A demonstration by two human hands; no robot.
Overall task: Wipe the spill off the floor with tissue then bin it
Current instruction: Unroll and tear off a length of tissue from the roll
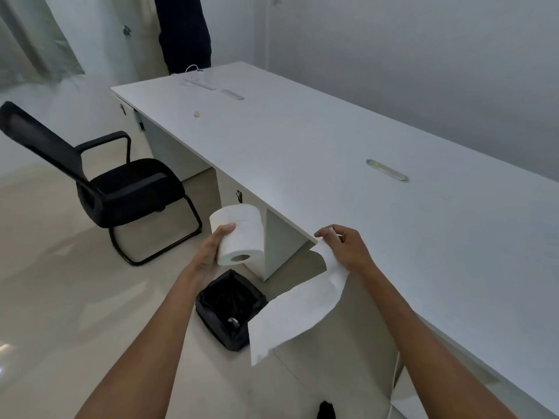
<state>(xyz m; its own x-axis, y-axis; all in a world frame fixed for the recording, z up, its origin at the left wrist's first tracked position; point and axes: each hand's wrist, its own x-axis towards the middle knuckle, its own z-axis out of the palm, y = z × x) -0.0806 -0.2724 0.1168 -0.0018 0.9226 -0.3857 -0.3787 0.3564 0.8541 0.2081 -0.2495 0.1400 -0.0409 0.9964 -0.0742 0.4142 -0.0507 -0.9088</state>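
Observation:
My left hand (211,252) grips a white tissue roll (242,234) in the air, just off the front edge of the desk. My right hand (348,246) pinches one end of a long strip of tissue (296,313) that hangs down and curls to the left, separate from the roll. Directly below my hands, a small bin (223,306) with a black liner stands on the floor beside the desk. No spill is visible on the pale glossy floor (75,297).
A long white desk (393,222) runs along the right wall, with cable grommets and a small scrap on top. A black cantilever office chair (121,189) stands on the left. A dark garment hangs at the back by a door.

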